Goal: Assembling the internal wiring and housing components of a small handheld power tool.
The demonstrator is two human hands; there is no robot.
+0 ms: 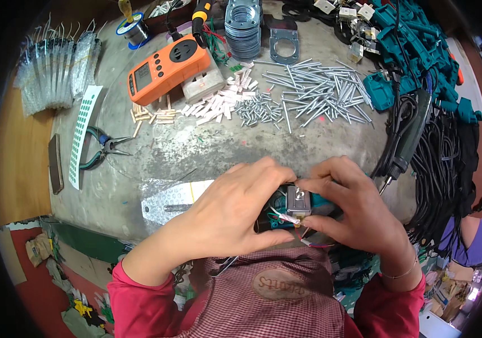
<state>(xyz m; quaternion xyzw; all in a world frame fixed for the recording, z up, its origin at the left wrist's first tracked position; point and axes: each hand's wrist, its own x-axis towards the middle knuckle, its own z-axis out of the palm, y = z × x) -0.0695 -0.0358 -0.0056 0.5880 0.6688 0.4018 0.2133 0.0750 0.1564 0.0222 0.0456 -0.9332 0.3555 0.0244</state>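
Note:
A small block with a grey metal case, its exact kind unclear, sits at a teal plastic housing close in front of me. My right hand has forefinger and thumb against the block's far and near ends. Curved around the housing's left side is my left hand, forefinger at the far edge and thumb along the near edge. White-sleeved wires run out beside the block, with thin coloured wires below it. Much of the housing is hidden by my hands.
An electric screwdriver lies at the right beside black cords. Long screws, short screws and an orange meter lie farther back. Pliers rest left; a bubble-wrap piece lies by my left wrist.

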